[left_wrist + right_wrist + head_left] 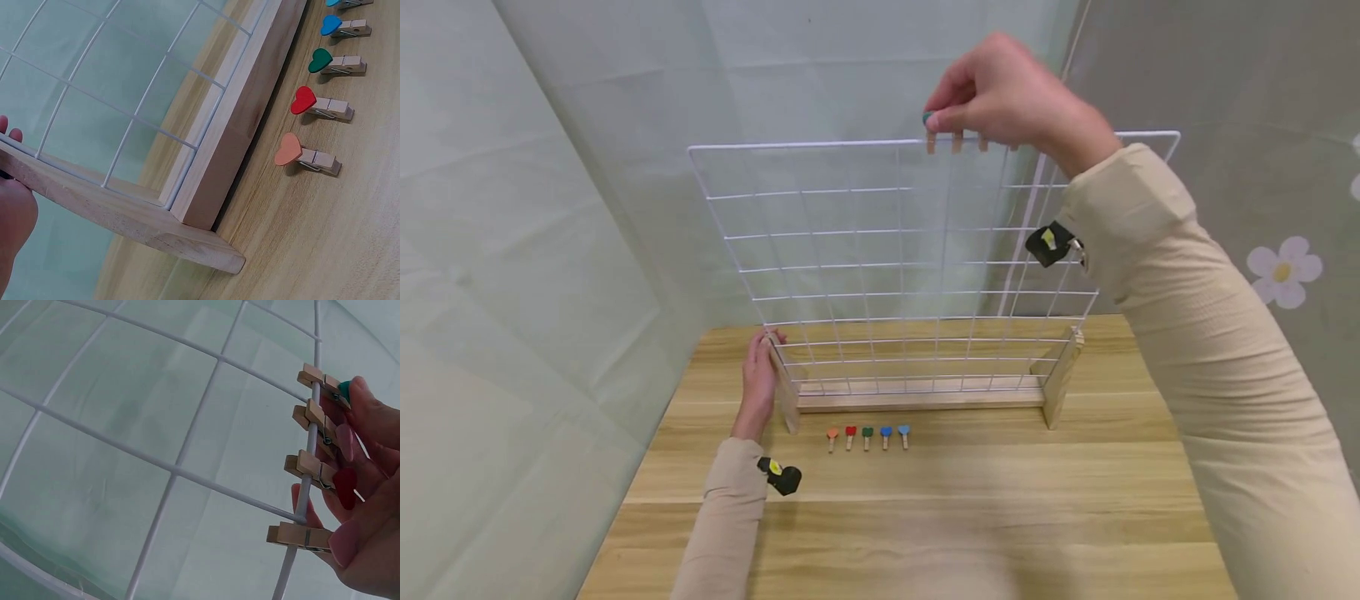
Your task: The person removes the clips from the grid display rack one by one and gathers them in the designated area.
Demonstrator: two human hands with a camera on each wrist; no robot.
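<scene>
Where the white wire grid panel (880, 258) stands upright in its wooden base (917, 398) on the wooden table (925, 517), the stock reads as follows.

Top wire of the grid: four small wooden clothespins (309, 487) clipped side by side, jaws on the wire. The right hand (1007, 96) is raised to this row, its fingers curled over the pins. The fingertips (359, 400) pinch the end pin, the teal-headed clothespin (325, 384), at its head. A red heart (345, 485) shows on another pin under the fingers. The heads of the other two are hidden by the hand.

Table, just in front of the base: five heart-topped clothespins laid in a row, apart from one another, hearts pointing toward the base. In order: orange clothespin (307, 156), red clothespin (320, 105), green clothespin (335, 62), blue clothespin (342, 27), and a lighter blue clothespin (904, 435) at the far end.

Left upright of the base (119, 209): the left hand (758, 382) rests against its outer side, fingers straight and reaching its back edge, gripping nothing.

Both forearms wear beige sleeves (1195, 333), each with a small black camera strapped at the wrist.
</scene>
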